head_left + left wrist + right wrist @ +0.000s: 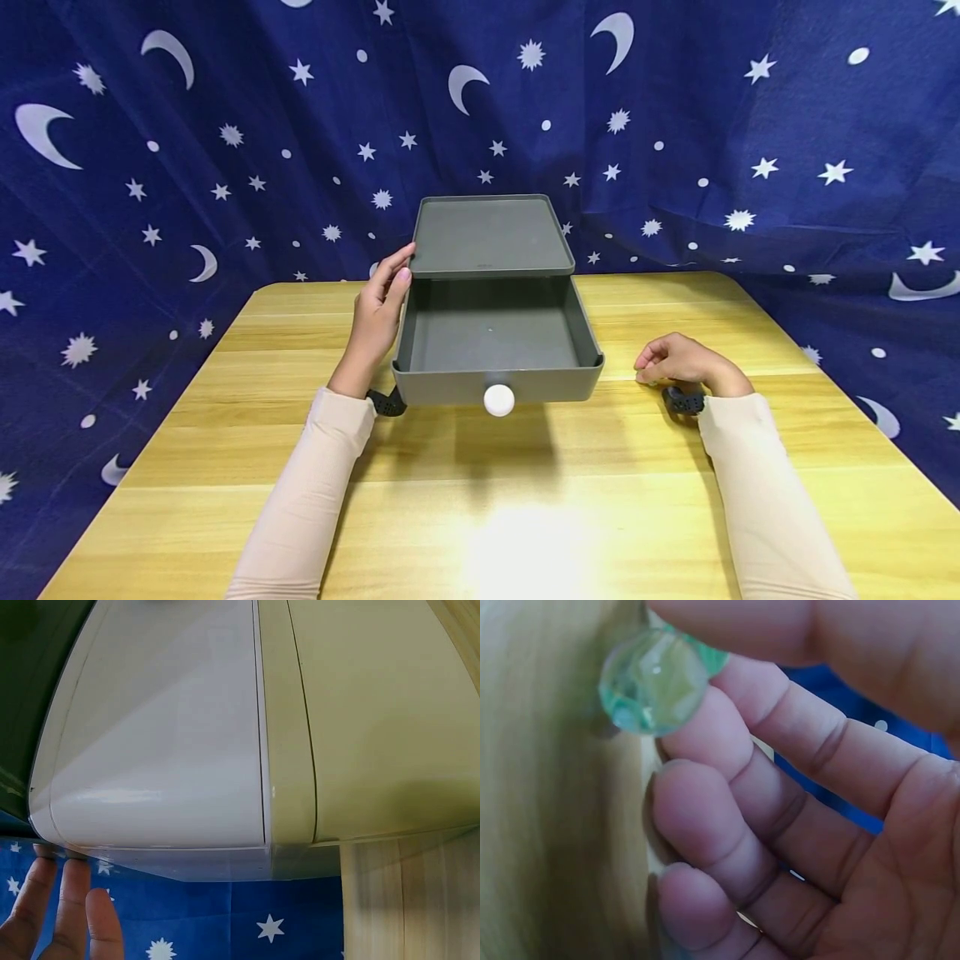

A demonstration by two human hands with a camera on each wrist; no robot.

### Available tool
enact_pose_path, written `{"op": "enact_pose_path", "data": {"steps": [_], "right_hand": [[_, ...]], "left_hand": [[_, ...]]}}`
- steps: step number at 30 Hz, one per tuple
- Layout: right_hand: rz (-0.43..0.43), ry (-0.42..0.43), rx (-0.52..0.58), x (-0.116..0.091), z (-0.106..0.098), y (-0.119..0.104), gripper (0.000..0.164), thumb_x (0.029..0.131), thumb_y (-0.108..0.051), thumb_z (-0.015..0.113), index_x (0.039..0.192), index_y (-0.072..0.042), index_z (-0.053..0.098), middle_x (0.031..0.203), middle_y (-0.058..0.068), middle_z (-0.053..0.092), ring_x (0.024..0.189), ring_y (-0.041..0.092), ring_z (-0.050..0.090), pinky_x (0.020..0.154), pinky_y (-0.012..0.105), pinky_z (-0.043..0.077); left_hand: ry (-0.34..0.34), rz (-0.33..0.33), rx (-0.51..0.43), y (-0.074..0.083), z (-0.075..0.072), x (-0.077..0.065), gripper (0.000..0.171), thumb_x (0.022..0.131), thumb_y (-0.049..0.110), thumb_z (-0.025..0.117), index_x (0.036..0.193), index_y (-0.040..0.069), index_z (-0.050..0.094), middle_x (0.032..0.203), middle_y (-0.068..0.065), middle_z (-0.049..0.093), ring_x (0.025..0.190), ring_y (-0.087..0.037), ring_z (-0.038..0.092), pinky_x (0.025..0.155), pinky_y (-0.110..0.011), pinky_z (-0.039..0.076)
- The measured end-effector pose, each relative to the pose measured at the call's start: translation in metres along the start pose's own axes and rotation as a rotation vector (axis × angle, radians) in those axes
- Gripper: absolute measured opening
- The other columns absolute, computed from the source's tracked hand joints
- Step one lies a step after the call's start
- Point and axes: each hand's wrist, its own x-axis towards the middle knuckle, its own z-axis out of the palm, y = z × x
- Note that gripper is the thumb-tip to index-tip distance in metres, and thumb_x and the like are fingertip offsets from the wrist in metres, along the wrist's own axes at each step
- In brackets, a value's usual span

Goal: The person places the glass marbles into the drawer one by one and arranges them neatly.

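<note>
A small grey-topped drawer box (491,237) sits at mid-table, its grey drawer (495,386) pulled out toward me, a round white knob (498,400) on the front. No objects show inside the drawer. My left hand (378,312) touches the box's left side near the top, fingers fairly straight; the left wrist view shows its fingertips at the edge of the white side panel (165,750). On the right, my right hand (686,362) is low over the table, pinching a clear green glass marble (654,681). More green glass shows behind it, partly hidden by the thumb.
The wooden table (300,467) spreads around the box, with a bright glare at its front. Behind hangs a dark blue curtain (525,150) with white moons and stars. A black wrist camera (684,400) is strapped under the right wrist.
</note>
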Motion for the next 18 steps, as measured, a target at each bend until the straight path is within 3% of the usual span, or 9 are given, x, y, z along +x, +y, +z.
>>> {"op": "enact_pose_path", "data": {"steps": [10, 18], "right_hand": [[-0.004, 0.007, 0.0, 0.0007, 0.0011, 0.0012, 0.02, 0.095, -0.007, 0.078, 0.103, 0.011, 0.072, 0.083, -0.001, 0.067, 0.073, 0.009, 0.052, 0.069, 0.026, 0.044], [-0.06, 0.035, -0.01, 0.0001, 0.0019, 0.0002, 0.017, 0.095, -0.004, 0.077, 0.103, 0.011, 0.072, 0.084, 0.0, 0.067, 0.073, 0.008, 0.053, 0.068, 0.026, 0.045]], "left_hand": [[-0.002, -0.006, 0.003, 0.0002, -0.0007, -0.0004, 0.043, 0.114, 0.017, 0.049, 0.155, 0.005, 0.059, 0.155, -0.014, 0.059, 0.139, -0.022, 0.054, 0.111, -0.025, 0.042], [-0.004, -0.003, 0.005, 0.0004, -0.0007, -0.0001, 0.043, 0.114, 0.015, 0.049, 0.155, 0.004, 0.058, 0.156, -0.014, 0.058, 0.14, -0.023, 0.054, 0.112, -0.029, 0.042]]}}
